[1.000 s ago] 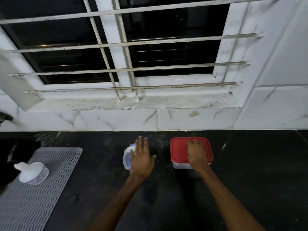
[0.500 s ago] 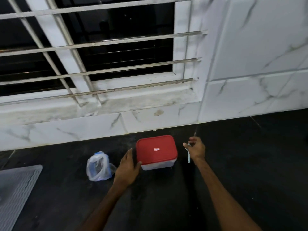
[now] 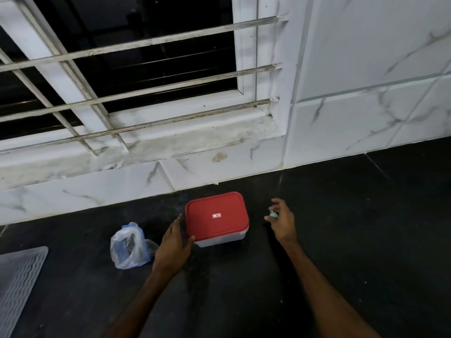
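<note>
A clear plastic box with a red lid (image 3: 216, 218) stands on the black counter (image 3: 341, 228) near the tiled wall. My left hand (image 3: 174, 242) holds the box's left side, thumb at its front corner. My right hand (image 3: 281, 222) is to the right of the box, apart from it, and pinches a small pale blue object (image 3: 273, 214) between its fingers. What that object is I cannot make out.
A crumpled clear plastic bag with something blue inside (image 3: 129, 246) lies left of my left hand. A grey ribbed mat (image 3: 19, 284) is at the far left edge. A barred window with a marble sill (image 3: 170, 145) runs behind the counter.
My left hand left the bag and took the box's left side. My right hand came off the lid, moved right and picked up the small blue object. The view swung right.
</note>
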A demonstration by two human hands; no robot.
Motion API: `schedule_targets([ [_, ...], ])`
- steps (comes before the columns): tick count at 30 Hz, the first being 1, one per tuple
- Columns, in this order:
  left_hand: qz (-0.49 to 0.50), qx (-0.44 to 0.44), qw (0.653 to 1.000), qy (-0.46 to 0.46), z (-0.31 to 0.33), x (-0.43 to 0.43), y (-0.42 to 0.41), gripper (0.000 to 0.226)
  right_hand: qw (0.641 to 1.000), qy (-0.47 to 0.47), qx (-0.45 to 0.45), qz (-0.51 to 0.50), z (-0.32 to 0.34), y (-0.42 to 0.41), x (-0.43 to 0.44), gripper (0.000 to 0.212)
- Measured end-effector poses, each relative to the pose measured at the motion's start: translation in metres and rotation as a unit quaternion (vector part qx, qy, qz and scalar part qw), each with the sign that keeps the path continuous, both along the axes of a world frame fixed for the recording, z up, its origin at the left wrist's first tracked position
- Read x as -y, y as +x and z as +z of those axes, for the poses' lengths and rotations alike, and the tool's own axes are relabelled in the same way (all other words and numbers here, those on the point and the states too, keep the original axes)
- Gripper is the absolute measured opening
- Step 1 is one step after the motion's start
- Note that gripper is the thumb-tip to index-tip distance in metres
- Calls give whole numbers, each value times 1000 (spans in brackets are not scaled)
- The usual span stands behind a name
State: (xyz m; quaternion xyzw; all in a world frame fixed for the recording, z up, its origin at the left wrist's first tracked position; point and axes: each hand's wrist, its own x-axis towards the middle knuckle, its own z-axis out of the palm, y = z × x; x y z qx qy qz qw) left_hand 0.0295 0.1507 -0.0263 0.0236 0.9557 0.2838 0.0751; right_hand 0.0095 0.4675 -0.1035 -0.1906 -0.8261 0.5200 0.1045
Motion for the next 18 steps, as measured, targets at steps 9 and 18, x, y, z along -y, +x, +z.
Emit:
schedule_targets([
  [9, -2, 2, 1000, -9, -3, -13, -1, 74, 952, 271, 66, 126, -10, 1, 15, 57],
  [18, -16, 8, 999, 42, -10, -2, -3, 102, 958, 282, -27, 48, -5, 20, 34, 39],
])
